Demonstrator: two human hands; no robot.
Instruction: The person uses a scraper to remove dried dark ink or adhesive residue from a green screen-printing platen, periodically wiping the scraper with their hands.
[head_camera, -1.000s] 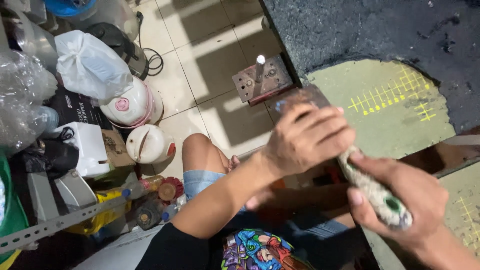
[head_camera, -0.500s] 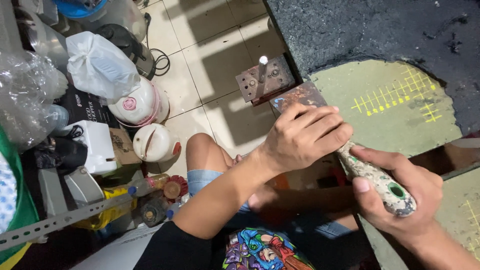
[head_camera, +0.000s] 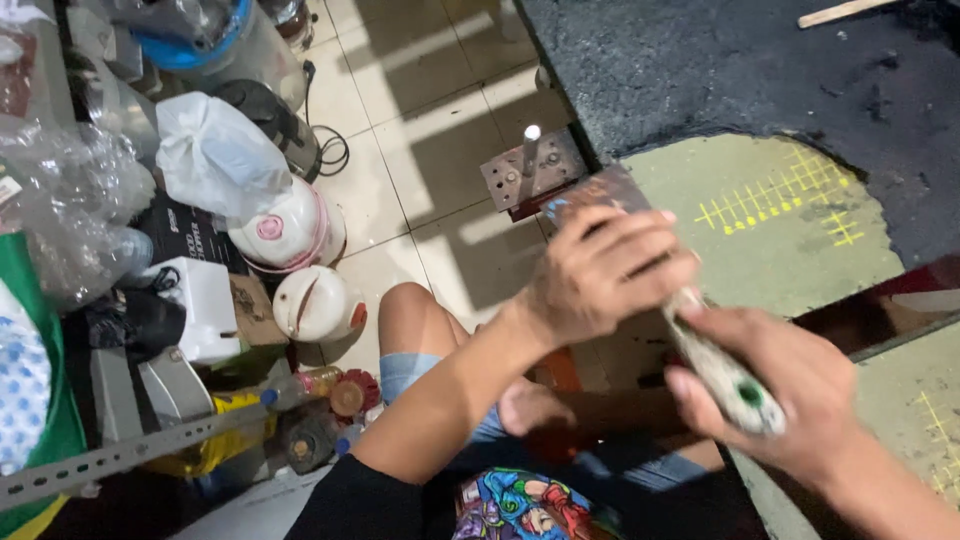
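Tool: paint-crusted brush (head_camera: 715, 365), handle with a green end, blade end lying on the green panel (head_camera: 770, 240); this is my landmark.
Left hand: my left hand (head_camera: 600, 275) clamps down over the upper part of the brush, fingers curled across it.
Right hand: my right hand (head_camera: 785, 400) grasps the lower handle, thumb along the side, green end showing at the palm.
Panel: pale green, yellow grid marks beyond the brush; its curved edge meets black rough coating (head_camera: 720, 70) above the brush.
Panel edge: the left edge runs just beside the brush tip, dropping to the tiled floor (head_camera: 420, 170).
Metal bracket: brown plate with an upright pin (head_camera: 530, 165), just left of the brush tip, on the floor.
Open room: bare tiles left of the brush, between bracket and my knee (head_camera: 415, 320).
Clutter: white rice cookers (head_camera: 295, 235), a white plastic bag (head_camera: 215, 155) and bottles, well left of the brush.
Change: the left hand's grip on the brush is unchanged from half a second ago; the view has shifted, so the clutter sits lower and the black coating takes up more of the top.
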